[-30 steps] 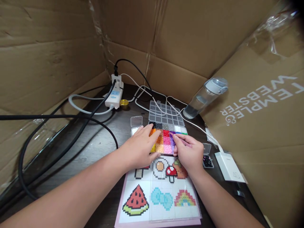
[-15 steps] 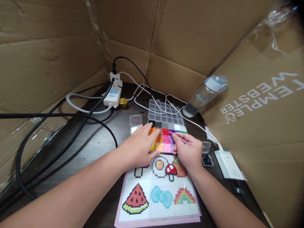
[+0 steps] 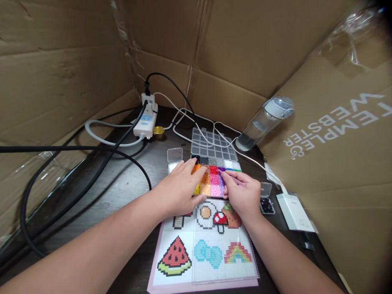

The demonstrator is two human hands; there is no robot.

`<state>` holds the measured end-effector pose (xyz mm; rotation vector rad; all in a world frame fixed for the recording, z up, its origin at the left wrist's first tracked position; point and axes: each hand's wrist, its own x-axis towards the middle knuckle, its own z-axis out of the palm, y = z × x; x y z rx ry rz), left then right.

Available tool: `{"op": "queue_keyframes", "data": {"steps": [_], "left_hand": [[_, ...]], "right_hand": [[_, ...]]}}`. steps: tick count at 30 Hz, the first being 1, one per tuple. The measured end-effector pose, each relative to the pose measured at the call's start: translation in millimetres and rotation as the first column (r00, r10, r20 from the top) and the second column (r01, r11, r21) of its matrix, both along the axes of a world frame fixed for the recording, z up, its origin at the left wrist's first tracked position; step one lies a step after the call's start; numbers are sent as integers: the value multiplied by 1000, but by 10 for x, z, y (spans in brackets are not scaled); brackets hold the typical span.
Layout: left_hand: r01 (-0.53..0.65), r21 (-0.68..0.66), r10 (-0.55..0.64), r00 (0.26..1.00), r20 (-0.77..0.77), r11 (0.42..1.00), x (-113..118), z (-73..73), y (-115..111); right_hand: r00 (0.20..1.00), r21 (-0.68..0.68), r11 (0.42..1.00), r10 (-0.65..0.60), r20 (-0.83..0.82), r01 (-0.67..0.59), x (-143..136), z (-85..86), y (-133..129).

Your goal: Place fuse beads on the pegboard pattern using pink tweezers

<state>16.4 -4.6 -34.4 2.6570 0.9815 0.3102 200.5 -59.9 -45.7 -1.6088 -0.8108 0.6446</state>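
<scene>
My left hand [image 3: 179,185] lies over the left side of an open bead box [image 3: 215,190], fingers spread, thumb near its front edge. In its compartments are small beads in several colours. My right hand [image 3: 245,198] pinches pink tweezers [image 3: 239,183], whose tip is over the red and purple compartments. In front of the box a clear pegboard [image 3: 225,273] lies on a pattern sheet [image 3: 157,271] with pixel pictures, including a watermelon and a rainbow. A red-and-white bead mushroom [image 3: 220,219] with a black outline shows on the pegboard.
A small case of dark beads [image 3: 267,206] and a white power adapter [image 3: 295,212] sit at the right. Behind stand a water bottle [image 3: 260,124], a power strip [image 3: 147,120] and a gold-coloured cup [image 3: 158,131]. Black cables [image 3: 101,171] cross the left. Cardboard walls [image 3: 229,49] surround the table.
</scene>
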Motion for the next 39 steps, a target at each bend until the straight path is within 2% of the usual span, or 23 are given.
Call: {"op": "queue_keyframes", "data": {"steps": [21,39], "left_hand": [[3,-6,-4,1000,-14,1000,3,36,-7],[6,0,-6,999,-43,1000,12,11,1]], "right_hand": [[1000,-13,1000,-9,11,10,-16,38,-6],[1000,-23,1000,-1,23,2,-3,52,-6]]}}
